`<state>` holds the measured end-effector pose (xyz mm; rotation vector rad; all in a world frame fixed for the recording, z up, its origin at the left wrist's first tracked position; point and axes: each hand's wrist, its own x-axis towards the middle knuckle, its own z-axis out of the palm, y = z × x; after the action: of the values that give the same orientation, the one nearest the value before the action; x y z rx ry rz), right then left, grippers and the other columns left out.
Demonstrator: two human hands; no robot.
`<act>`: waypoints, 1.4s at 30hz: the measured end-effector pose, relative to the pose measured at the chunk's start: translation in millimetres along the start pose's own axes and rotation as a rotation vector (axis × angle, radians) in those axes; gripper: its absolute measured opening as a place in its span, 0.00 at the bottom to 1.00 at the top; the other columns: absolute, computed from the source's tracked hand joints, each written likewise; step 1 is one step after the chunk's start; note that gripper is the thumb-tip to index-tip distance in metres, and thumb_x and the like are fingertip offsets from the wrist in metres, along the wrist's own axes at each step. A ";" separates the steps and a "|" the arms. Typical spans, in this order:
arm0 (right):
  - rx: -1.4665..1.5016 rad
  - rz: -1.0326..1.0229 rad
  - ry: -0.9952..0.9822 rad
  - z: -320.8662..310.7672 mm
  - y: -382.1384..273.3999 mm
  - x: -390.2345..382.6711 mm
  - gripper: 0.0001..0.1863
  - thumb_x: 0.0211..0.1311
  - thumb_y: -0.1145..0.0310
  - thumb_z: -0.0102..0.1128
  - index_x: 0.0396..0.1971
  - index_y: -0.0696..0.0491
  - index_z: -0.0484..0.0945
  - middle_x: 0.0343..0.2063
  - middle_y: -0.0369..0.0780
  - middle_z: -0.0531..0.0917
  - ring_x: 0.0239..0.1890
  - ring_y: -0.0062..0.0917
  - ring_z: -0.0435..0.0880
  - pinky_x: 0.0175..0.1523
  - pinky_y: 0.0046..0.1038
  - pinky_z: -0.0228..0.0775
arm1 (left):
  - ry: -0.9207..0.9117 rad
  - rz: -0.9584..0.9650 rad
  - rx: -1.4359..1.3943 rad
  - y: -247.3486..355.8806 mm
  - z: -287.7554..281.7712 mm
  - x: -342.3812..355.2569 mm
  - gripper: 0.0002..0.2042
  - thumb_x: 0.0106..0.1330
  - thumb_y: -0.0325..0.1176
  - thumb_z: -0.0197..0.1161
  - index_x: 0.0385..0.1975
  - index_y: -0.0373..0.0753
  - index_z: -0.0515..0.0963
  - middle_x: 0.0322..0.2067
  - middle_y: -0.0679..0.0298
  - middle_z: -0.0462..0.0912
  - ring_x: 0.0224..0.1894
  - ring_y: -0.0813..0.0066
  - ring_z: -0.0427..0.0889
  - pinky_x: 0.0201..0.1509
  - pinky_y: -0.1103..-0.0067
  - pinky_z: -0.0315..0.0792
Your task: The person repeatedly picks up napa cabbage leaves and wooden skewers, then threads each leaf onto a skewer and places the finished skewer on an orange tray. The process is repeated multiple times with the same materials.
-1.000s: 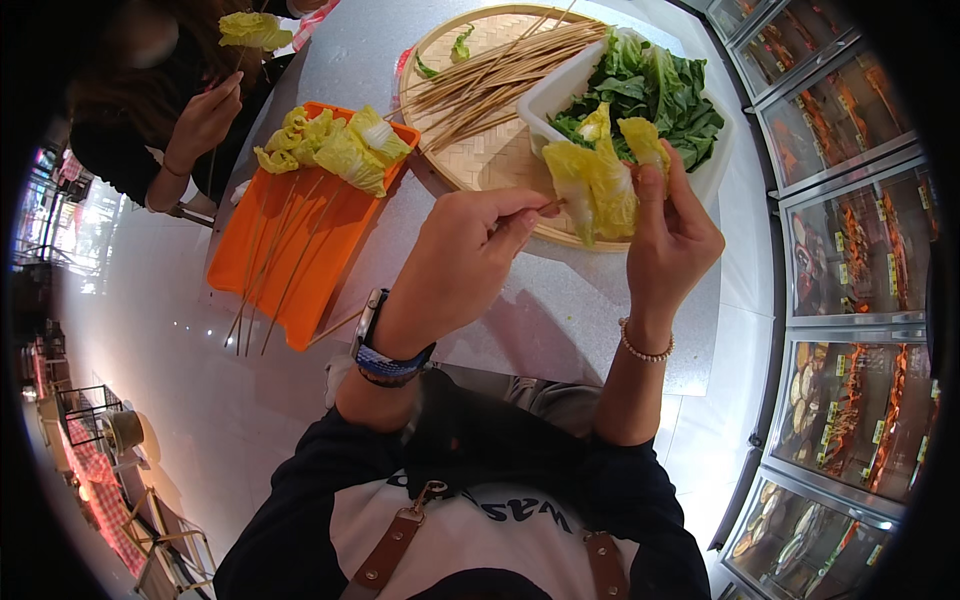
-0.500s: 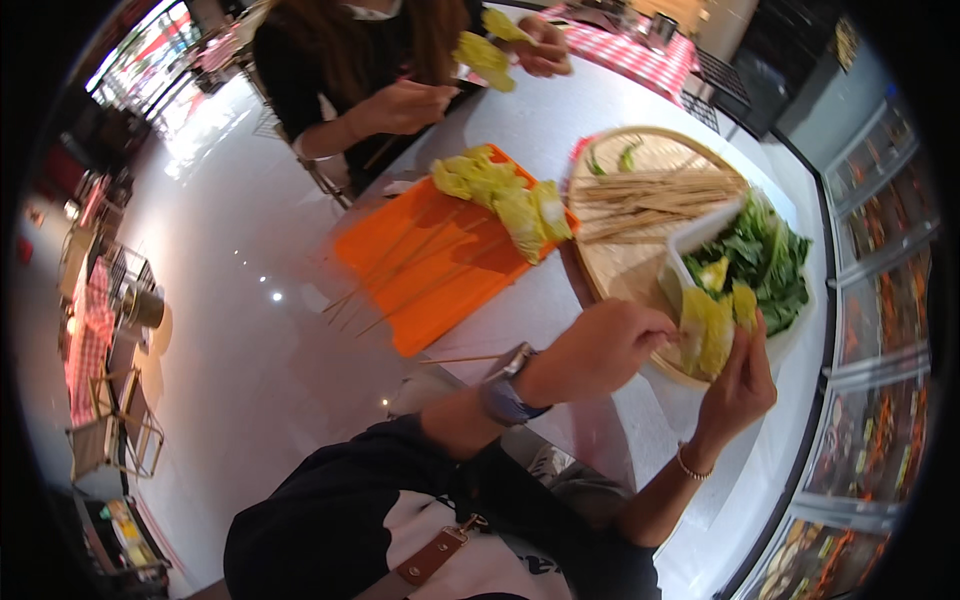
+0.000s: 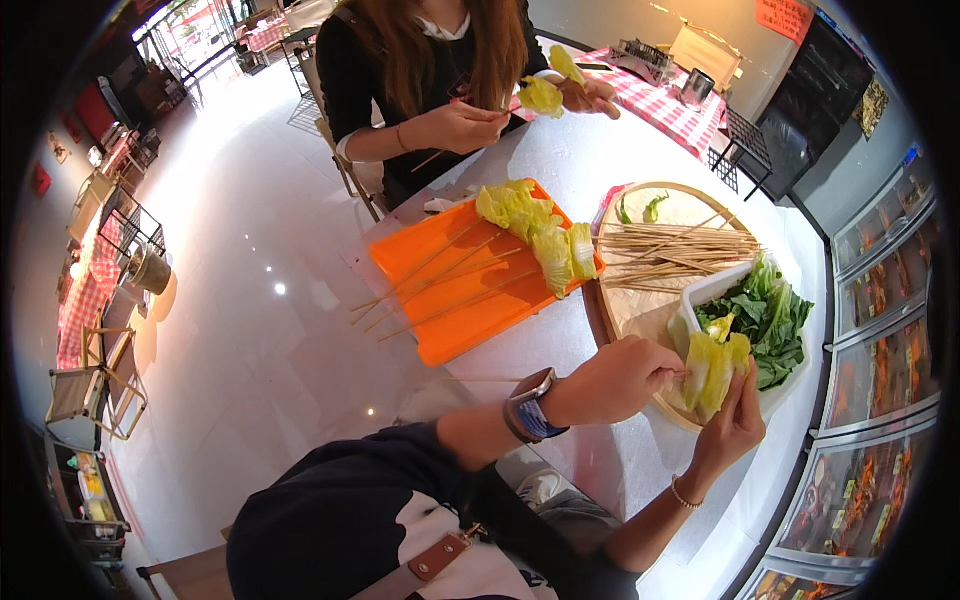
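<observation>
My left hand (image 3: 622, 380), with a watch on its wrist, is closed in a pinch on a thin wooden skewer (image 3: 478, 379). The stick runs back beneath the wrist, and its front end is hidden at the leaf. Between my two hands is a folded yellow-green lettuce leaf (image 3: 712, 372), gripped by the fingertips of my right hand (image 3: 735, 425). Right beside it stands a white tub (image 3: 690, 310) of leafy greens (image 3: 765, 325). An orange tray (image 3: 430, 340) holds several skewers with lettuce leaves (image 3: 540, 235) threaded at their far ends.
A round woven basket (image 3: 640, 310) carries a pile of bare skewers (image 3: 680, 250) and green scraps. Across the table a person (image 3: 430, 80) holds a skewer and lettuce. Glass-fronted cabinets (image 3: 860, 480) line the right side; a checked-cloth table (image 3: 660, 100) stands behind.
The whole view has shifted, so the table sits lower and further right. My hands stay together at the lettuce leaf. The other person's skewer now reaches their leaf.
</observation>
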<state>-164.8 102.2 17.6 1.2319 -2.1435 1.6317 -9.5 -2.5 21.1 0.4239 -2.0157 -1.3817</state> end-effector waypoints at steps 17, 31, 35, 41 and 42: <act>0.165 0.048 -0.018 6.1 0.1 -1.2 0.16 0.67 0.79 0.53 0.54 0.62 0.76 0.36 0.39 0.85 0.33 0.14 0.76 0.38 0.17 0.70 | 0.029 0.048 -0.035 1.0 4.5 1.7 0.09 0.64 0.23 0.54 0.40 0.28 0.80 0.28 0.46 0.81 0.28 0.57 0.82 0.33 0.74 0.73; 0.517 0.150 0.057 -12.2 -5.6 4.6 0.12 0.62 0.75 0.61 0.45 0.60 0.82 0.41 0.44 0.85 0.43 0.22 0.82 0.49 0.22 0.72 | -0.077 -0.219 -0.170 9.8 -4.1 4.7 0.11 0.70 0.25 0.52 0.44 0.26 0.79 0.20 0.70 0.69 0.25 0.85 0.65 0.28 0.86 0.62; 0.485 0.094 0.015 -8.8 -8.6 2.8 0.11 0.63 0.73 0.60 0.42 0.62 0.83 0.45 0.47 0.84 0.49 0.28 0.81 0.56 0.28 0.71 | -0.069 -0.207 -0.170 8.4 -2.1 5.5 0.11 0.70 0.25 0.51 0.43 0.26 0.79 0.20 0.70 0.70 0.25 0.85 0.65 0.29 0.86 0.62; 0.601 0.173 0.064 -16.8 -9.0 3.6 0.08 0.62 0.76 0.57 0.36 0.64 0.83 0.46 0.48 0.83 0.50 0.29 0.81 0.56 0.29 0.71 | 0.017 -0.188 -0.187 7.3 -1.4 7.1 0.11 0.69 0.26 0.54 0.43 0.27 0.79 0.22 0.68 0.75 0.25 0.86 0.69 0.29 0.87 0.63; 0.640 0.220 0.109 -17.9 -7.2 3.9 0.08 0.63 0.76 0.56 0.35 0.64 0.82 0.46 0.48 0.83 0.49 0.29 0.81 0.56 0.29 0.70 | 0.042 -0.215 -0.178 8.3 -2.0 7.1 0.11 0.69 0.27 0.55 0.43 0.27 0.79 0.22 0.68 0.76 0.25 0.86 0.70 0.29 0.87 0.63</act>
<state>-168.2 115.4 31.9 1.0215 -1.7930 2.5419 -12.6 -4.8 31.5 0.5977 -1.8364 -1.6520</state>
